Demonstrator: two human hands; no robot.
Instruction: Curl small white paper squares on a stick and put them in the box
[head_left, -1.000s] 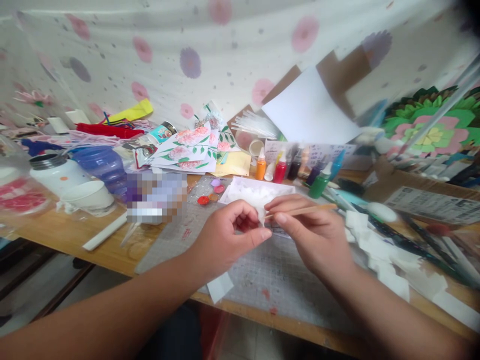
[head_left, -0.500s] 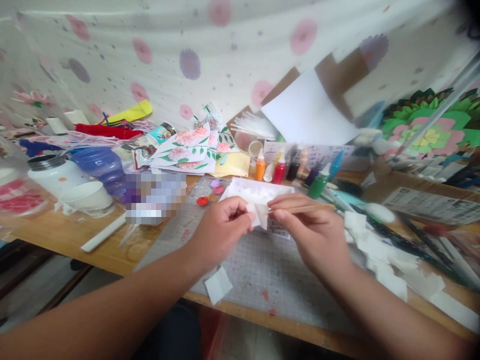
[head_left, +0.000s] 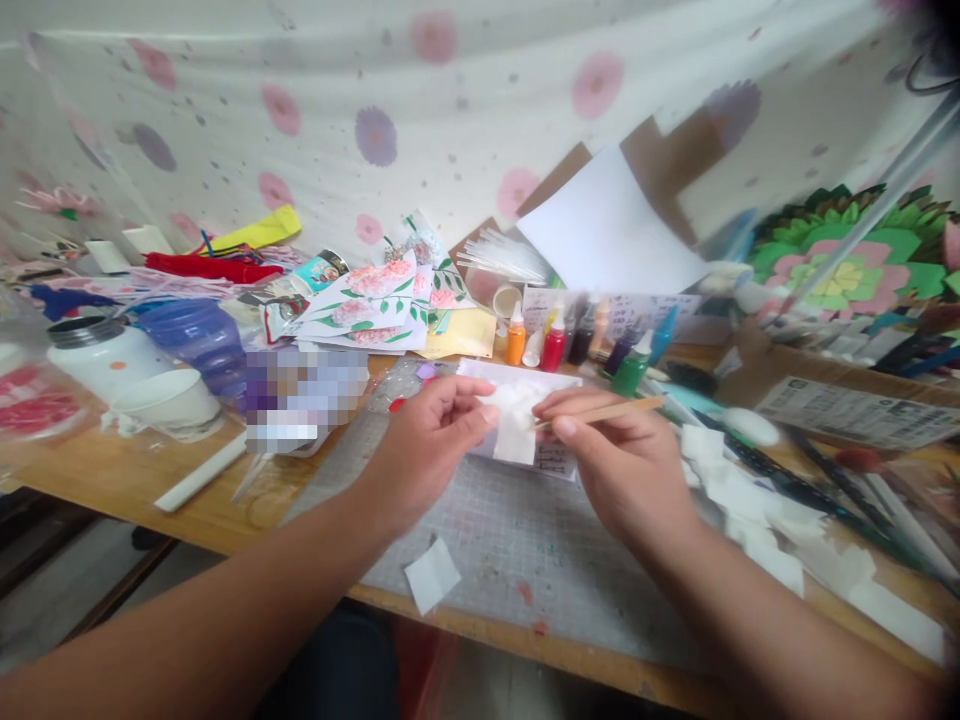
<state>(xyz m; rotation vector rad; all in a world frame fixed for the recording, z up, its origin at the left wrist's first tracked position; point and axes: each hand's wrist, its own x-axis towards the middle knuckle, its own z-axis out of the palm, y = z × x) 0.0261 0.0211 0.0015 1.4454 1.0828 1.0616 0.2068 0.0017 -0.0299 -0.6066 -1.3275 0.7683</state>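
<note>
My right hand (head_left: 626, 450) pinches a thin wooden stick (head_left: 634, 407) between thumb and fingers, its tip pointing left. At that tip hangs a small white paper piece (head_left: 516, 440), over the front of a shallow white box (head_left: 559, 466). My left hand (head_left: 427, 440) is just left of the paper, thumb and forefinger slightly apart; whether the thumb tip touches the paper is hard to tell. White bits lie blurred inside the box. Another white paper square (head_left: 433, 575) rests on the grey cutting mat (head_left: 517, 560) near the table's front edge.
Behind the box stand paint bottles, among them orange (head_left: 515, 338), red (head_left: 553, 345) and green (head_left: 632, 370). White paper pieces (head_left: 757, 510) lie by my right forearm. At left are a white cup (head_left: 169, 405) and a white rod (head_left: 201, 472). A cardboard box (head_left: 847, 390) is at right.
My left fingers have loosened and drawn slightly left from the paper piece they pinched. The paper now hangs flatter below the stick's tip. The view has shifted a little.
</note>
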